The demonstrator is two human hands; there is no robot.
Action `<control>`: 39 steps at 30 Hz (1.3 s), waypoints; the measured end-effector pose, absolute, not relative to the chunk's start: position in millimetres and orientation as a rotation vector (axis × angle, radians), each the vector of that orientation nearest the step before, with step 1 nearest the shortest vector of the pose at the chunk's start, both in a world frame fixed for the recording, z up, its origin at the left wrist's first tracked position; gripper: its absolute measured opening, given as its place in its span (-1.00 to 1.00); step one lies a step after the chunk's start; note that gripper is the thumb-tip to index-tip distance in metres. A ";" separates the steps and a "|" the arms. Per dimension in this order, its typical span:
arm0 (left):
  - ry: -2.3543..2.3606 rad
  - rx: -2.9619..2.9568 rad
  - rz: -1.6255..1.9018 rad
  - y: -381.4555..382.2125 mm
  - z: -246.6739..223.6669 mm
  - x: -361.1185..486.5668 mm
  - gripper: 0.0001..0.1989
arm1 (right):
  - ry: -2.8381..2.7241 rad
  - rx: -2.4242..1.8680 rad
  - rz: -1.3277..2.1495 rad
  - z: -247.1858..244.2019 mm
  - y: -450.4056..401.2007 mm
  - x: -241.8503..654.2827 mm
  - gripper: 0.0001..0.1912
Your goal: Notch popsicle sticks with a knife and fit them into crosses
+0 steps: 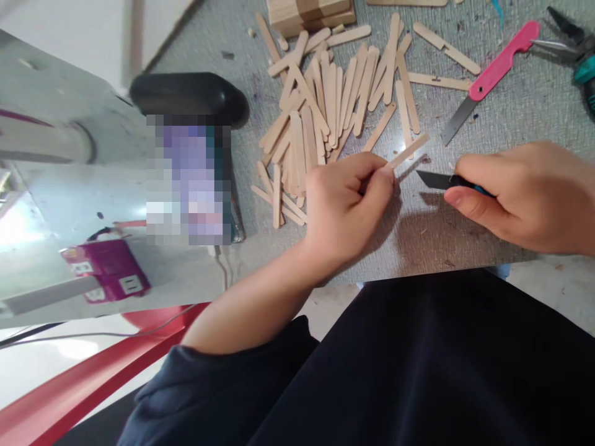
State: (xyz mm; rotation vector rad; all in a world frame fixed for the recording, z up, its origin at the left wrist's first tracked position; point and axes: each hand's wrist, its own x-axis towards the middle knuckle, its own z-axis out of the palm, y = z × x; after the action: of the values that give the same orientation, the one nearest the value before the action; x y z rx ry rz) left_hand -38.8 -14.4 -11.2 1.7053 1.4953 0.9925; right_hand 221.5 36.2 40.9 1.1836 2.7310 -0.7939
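Closed around one end of a wooden craft stick (pixel 409 151) is my left hand (pixel 351 201); the stick's free end points up and to the right. My right hand (pixel 520 192) grips a utility knife (pixel 434 179) with a dark blade, its tip directed left, just below the stick and apart from it. Most of the knife's handle is hidden in my fingers. A heap of loose craft sticks (pixel 332 93) lies beyond my left hand. Two notched sticks, one of them this cut stick (pixel 446 48), rest to the right of the heap.
A pink-handled folding saw (pixel 504 62) lies beyond my right hand, beside teal-handled pliers (pixel 586 68). Bundled sticks (pixel 311 15) sit at the back. Left of the heap are a black rounded object (pixel 190 98) and a blurred-out device; a purple power block (pixel 109 269) is farther left.
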 end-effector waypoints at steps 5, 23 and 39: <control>1.302 1.505 0.953 -8.0 -13.7 -40.8 -0.72 | 2.301 1.212 -1.674 52.3 34.1 213.3 -0.35; 1.373 1.603 0.838 -18.4 0.5 -32.6 -0.72 | 1.697 1.263 -2.184 31.8 39.2 210.6 -0.20; 1.699 2.075 0.263 -26.8 2.3 -22.8 -0.74 | 2.413 1.332 -1.288 43.5 39.8 203.9 -0.80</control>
State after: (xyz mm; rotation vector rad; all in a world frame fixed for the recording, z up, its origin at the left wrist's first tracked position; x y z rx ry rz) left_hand -22.8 -26.8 2.3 2.0747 1.6994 0.2630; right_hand 203.9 39.8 43.5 1.3317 2.4127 -1.2883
